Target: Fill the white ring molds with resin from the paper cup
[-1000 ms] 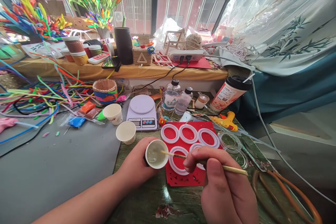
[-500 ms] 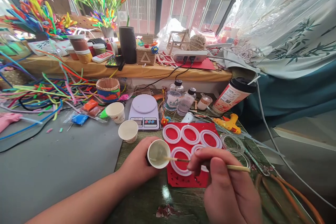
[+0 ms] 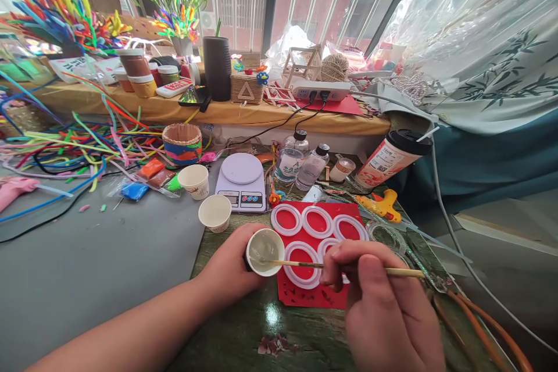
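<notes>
My left hand [image 3: 238, 258] is wrapped round a paper cup [image 3: 281, 253] that holds a clear, slightly cloudy liquid [image 3: 263, 247]. Between the thumb and fingers of my right hand [image 3: 387, 302] is a thin wooden stick [image 3: 300, 264], its far end dipped in that liquid. Beneath the stick lies a red sheet [image 3: 300, 296] bearing several white ring-shaped molds [image 3: 286, 220]; my right hand hides part of the nearer ones. Two more paper cups [image 3: 215, 213] stand just beyond my left hand, beside a lilac digital kitchen scale [image 3: 242, 183].
Two clear bottles [image 3: 310, 168] with black caps stand behind the molds. On the right are a yellow glue gun [image 3: 383, 205], a tilted drink cup [image 3: 387, 157] and orange-handled pliers [image 3: 475, 317]. Pipe cleaners [image 3: 78, 145] and small colored clay packets [image 3: 135, 190] lie at the left.
My right hand has shifted slightly right, and the stick's tip has moved toward the left side inside the cup. The whole view has shifted a little; my left hand keeps its hold.
</notes>
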`<state>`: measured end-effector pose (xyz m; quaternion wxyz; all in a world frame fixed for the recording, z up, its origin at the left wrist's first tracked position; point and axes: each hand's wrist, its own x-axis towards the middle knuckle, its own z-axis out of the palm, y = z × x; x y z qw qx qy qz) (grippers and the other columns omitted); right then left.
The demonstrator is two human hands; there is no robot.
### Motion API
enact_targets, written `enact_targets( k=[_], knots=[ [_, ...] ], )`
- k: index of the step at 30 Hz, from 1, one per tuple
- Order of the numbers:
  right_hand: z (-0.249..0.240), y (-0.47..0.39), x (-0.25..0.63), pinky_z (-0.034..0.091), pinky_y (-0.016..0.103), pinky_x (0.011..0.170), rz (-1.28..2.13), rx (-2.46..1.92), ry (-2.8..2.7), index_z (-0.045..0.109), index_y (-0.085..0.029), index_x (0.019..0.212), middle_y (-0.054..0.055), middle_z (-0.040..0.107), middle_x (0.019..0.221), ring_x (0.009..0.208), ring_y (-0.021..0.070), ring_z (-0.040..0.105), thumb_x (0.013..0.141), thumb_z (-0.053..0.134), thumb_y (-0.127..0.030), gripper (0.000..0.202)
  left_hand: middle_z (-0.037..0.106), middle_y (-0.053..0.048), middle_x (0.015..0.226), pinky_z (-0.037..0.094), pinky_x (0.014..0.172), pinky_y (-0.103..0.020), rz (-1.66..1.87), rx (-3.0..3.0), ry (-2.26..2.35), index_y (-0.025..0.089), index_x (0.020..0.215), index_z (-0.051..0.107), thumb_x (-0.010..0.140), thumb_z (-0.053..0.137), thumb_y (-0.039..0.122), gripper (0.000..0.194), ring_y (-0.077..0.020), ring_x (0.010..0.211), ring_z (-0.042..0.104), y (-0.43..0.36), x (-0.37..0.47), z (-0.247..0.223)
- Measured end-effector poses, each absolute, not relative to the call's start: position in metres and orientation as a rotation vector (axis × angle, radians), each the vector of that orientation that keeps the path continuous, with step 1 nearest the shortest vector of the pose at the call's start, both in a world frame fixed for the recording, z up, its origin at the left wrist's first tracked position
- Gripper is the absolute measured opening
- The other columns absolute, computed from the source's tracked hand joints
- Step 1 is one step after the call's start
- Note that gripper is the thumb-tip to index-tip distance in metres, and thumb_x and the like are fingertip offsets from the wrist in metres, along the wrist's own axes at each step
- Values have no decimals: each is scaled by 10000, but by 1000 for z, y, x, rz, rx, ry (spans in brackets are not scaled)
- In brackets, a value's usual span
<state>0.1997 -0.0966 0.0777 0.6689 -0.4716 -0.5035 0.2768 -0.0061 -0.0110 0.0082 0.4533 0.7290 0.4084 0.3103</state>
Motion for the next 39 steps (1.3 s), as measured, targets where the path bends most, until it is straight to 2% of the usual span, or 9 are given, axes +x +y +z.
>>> enact_targets(
  k=[4, 8, 11, 15, 19, 23, 27, 31, 39],
  knots=[
    [79, -97, 201, 677, 260, 797, 621, -1059, -1130, 836, -288, 1153, 21, 810, 956, 868, 168, 772, 1225, 584, -369, 274, 837, -112, 1312, 641, 1101, -502, 753, 1794, 999, 251, 1278, 764, 814, 856, 213, 475, -356, 1220, 792, -12, -6, 8],
    [78, -96, 199, 642, 234, 724, 614, -1063, -1198, 838, -284, 1131, 16, 787, 894, 804, 158, 738, 1230, 565, -328, 294, 833, -110, 1310, 637, 1103, -509, 749, 1785, 1009, 248, 1278, 767, 810, 850, 219, 476, -356, 1215, 787, -11, -6, 10],
    [76, -95, 199, 665, 257, 835, 532, -1080, -1176, 831, -290, 1146, 21, 800, 973, 912, 173, 762, 1215, 598, -329, 246, 832, -102, 1299, 631, 1108, -510, 746, 1777, 1001, 252, 1272, 767, 809, 868, 222, 474, -352, 1208, 788, -11, -6, 10],
    [75, -95, 198, 647, 215, 756, 607, -1065, -1266, 817, -295, 1124, 6, 794, 943, 848, 149, 754, 1232, 556, -329, 284, 836, -99, 1296, 632, 1112, -515, 736, 1763, 1018, 254, 1276, 760, 794, 892, 221, 501, -359, 1204, 792, -11, -6, 9],
    [76, -95, 197, 661, 240, 822, 509, -1073, -1261, 813, -284, 1186, 24, 819, 989, 904, 159, 779, 1233, 560, -339, 263, 835, -100, 1323, 630, 1126, -516, 735, 1763, 1025, 262, 1304, 754, 817, 895, 253, 507, -361, 1222, 793, -11, -7, 8],
    [76, -95, 197, 633, 214, 709, 540, -1064, -1249, 798, -275, 1142, 9, 781, 883, 784, 139, 741, 1238, 544, -325, 276, 833, -102, 1321, 633, 1120, -522, 734, 1775, 1028, 260, 1310, 751, 807, 893, 254, 523, -362, 1215, 792, -10, -7, 7],
    [76, -95, 200, 678, 248, 829, 520, -1077, -1327, 819, -297, 1269, 31, 841, 1009, 926, 164, 804, 1226, 583, -333, 242, 835, -94, 1307, 636, 1112, -520, 723, 1768, 1029, 265, 1299, 752, 816, 882, 255, 500, -356, 1205, 795, -10, -7, 8],
    [76, -94, 203, 665, 233, 715, 603, -1055, -1300, 822, -304, 1249, 14, 812, 920, 787, 148, 767, 1225, 572, -295, 251, 837, -96, 1298, 644, 1102, -518, 720, 1768, 1034, 265, 1290, 753, 814, 890, 264, 495, -356, 1195, 799, -10, -6, 9],
    [75, -95, 199, 684, 217, 776, 558, -1060, -1242, 820, -309, 1254, 9, 810, 952, 851, 142, 784, 1233, 568, -324, 254, 838, -104, 1311, 645, 1102, -513, 726, 1773, 1022, 262, 1297, 755, 814, 883, 261, 500, -358, 1209, 799, -12, -7, 10]
  ],
)
